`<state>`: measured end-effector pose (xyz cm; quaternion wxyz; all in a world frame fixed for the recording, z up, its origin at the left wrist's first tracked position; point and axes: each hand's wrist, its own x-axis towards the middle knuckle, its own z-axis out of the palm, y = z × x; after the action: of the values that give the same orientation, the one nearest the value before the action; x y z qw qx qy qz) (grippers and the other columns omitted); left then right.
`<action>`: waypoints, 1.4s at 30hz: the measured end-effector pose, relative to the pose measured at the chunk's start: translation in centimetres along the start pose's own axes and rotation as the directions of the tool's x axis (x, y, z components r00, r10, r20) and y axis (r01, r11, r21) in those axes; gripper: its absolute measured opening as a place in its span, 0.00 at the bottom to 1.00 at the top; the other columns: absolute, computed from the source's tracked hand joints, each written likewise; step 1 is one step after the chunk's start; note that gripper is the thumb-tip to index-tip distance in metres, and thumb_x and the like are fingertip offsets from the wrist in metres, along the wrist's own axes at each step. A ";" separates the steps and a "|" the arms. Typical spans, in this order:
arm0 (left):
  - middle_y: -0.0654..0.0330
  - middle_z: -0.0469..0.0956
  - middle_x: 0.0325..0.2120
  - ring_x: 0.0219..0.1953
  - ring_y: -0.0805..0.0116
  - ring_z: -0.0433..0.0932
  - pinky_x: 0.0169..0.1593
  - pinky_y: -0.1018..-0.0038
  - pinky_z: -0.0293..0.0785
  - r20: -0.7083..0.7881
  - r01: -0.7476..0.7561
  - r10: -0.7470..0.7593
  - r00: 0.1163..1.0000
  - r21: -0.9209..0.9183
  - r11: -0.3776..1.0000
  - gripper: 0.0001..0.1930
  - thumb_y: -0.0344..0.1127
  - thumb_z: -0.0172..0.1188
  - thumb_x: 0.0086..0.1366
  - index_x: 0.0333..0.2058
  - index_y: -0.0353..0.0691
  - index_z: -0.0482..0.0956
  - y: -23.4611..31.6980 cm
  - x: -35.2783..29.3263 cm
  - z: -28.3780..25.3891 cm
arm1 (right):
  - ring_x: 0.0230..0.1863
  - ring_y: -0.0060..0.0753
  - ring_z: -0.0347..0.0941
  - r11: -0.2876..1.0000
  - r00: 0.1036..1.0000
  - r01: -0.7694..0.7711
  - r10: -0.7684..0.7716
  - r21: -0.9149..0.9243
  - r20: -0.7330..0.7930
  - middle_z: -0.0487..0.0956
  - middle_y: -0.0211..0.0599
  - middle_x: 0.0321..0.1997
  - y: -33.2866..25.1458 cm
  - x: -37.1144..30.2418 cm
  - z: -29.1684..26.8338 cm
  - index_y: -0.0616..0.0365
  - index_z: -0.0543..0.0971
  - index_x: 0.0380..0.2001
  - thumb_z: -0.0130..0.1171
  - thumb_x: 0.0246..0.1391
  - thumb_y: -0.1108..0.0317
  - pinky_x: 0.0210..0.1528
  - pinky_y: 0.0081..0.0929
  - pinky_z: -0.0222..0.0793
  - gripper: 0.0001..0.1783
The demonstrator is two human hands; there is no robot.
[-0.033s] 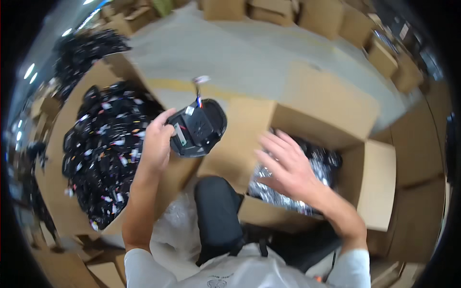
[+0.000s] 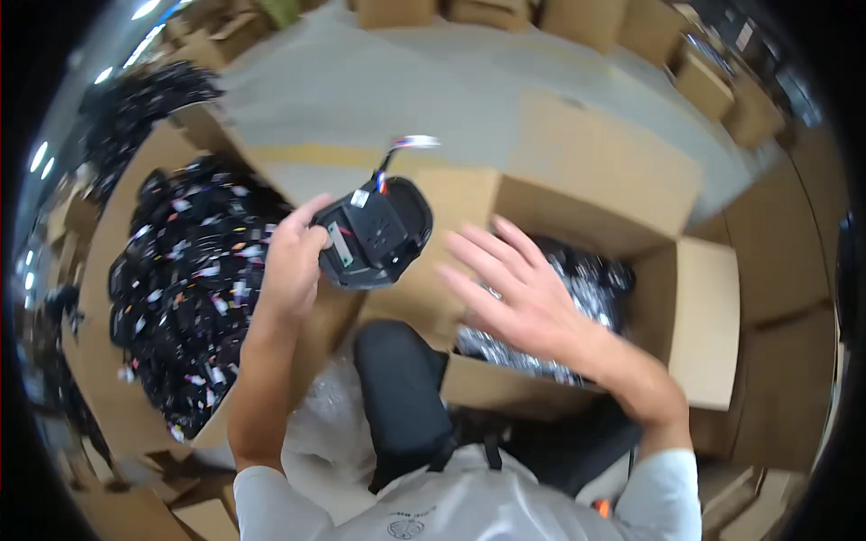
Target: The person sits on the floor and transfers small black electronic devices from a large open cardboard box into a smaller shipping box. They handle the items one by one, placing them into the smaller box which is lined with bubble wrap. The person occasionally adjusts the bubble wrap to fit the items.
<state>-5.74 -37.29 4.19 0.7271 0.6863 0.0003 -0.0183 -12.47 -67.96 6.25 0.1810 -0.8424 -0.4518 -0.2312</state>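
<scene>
My left hand (image 2: 293, 257) grips the left edge of a black plastic housing (image 2: 379, 236), thumb on the side facing me. The housing is rounded, with a cluster of small holes, a pale label strip and a small white sticker. From its top rises a short wire lead (image 2: 385, 168) with a white plug, blurred. To the right, my right hand (image 2: 514, 293) is held with fingers spread and nothing in it, apart from the housing. Beneath that hand is an open carton (image 2: 636, 212) with shiny plastic-wrapped black items (image 2: 591, 293) inside.
At my left stands a large carton (image 2: 108, 388) heaped with similar black parts (image 2: 189, 279) and their wires. Another dark heap (image 2: 135, 104) lies behind it. Clear plastic bags (image 2: 329, 410) are beside my knee (image 2: 397, 370). More cartons (image 2: 577, 27) line the far floor and right side.
My right hand has moved left, closer to the housing. The housing has shifted slightly up and right in my left hand, and its wire lead now swings to the right.
</scene>
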 end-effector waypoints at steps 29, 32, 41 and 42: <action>0.55 0.79 0.44 0.38 0.69 0.83 0.35 0.76 0.81 0.135 0.029 -0.016 0.991 -0.094 0.995 0.21 0.37 0.57 0.72 0.57 0.28 0.72 -11.6 6.1 13.6 | 0.19 0.35 0.77 -0.019 0.067 -0.983 0.886 0.182 0.459 0.79 0.42 0.20 11.2 -25.7 29.3 0.68 0.81 0.23 0.69 0.51 0.41 0.24 0.35 0.72 0.32; 0.57 0.82 0.39 0.38 0.71 0.84 0.37 0.77 0.80 0.153 -0.074 0.079 0.985 -0.041 0.996 0.17 0.35 0.58 0.71 0.52 0.28 0.76 -8.8 3.5 10.3 | 0.24 0.35 0.79 0.259 0.243 -0.966 0.892 0.009 0.382 0.80 0.48 0.23 12.1 -26.3 28.2 0.72 0.80 0.28 0.68 0.51 0.52 0.28 0.36 0.72 0.26; 0.45 0.77 0.45 0.48 0.48 0.78 0.53 0.62 0.75 -0.051 -0.128 0.658 0.751 0.967 0.221 0.16 0.32 0.68 0.55 0.43 0.32 0.81 -4.7 9.0 -19.3 | 0.36 0.35 0.79 0.227 0.456 -0.830 0.804 0.510 0.383 0.82 0.48 0.35 -3.1 -14.8 15.6 0.69 0.80 0.42 0.63 0.60 0.64 0.40 0.32 0.75 0.16; 0.43 0.72 0.52 0.55 0.42 0.72 0.59 0.58 0.70 -0.143 0.048 0.604 0.784 0.984 0.170 0.21 0.33 0.69 0.54 0.47 0.34 0.79 -5.3 10.1 -21.1 | 0.35 0.39 0.80 0.347 0.513 -0.832 0.779 0.433 0.360 0.82 0.48 0.34 -4.6 -13.9 15.5 0.67 0.80 0.41 0.63 0.59 0.64 0.38 0.33 0.75 0.15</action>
<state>4.70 -16.77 -2.57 0.1032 0.9440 0.0490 0.3097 -19.58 -67.02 -13.83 0.4870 -0.8701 -0.0316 0.0690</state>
